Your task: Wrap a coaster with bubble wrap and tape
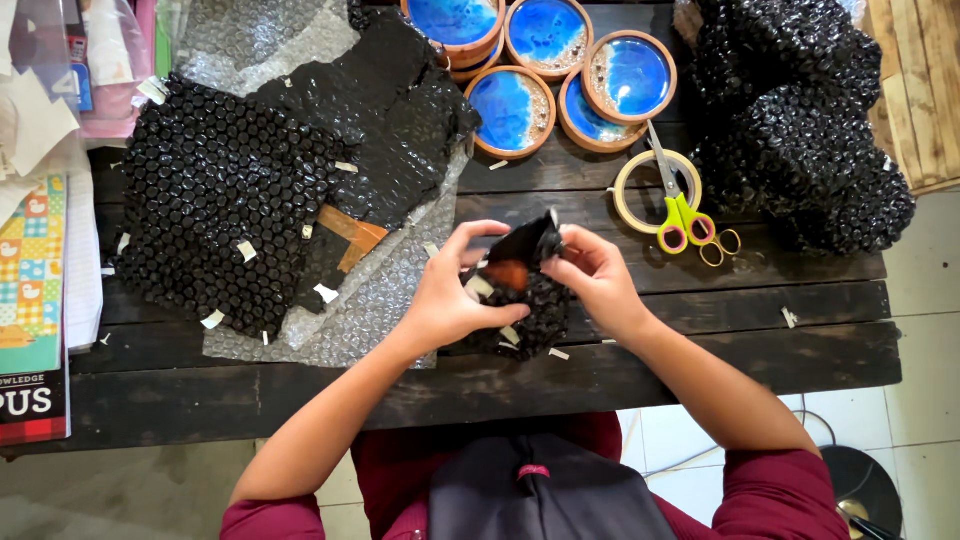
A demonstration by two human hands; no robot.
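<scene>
Both hands — left hand (450, 295) and right hand (592, 275) — grip a round item half-wrapped in black bubble wrap (525, 295), held just above the dark wooden worktop (700, 350), near yellow-handled scissors (680, 215) lying on a tape roll (640, 185).

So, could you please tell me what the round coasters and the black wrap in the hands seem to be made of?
Round coasters: apparently wooden rims around glossy blue-and-white resin, judging by the shine. Black wrap: shiny plastic bubble wrap, its surface covered in raised bubbles, held by both hands.
</scene>
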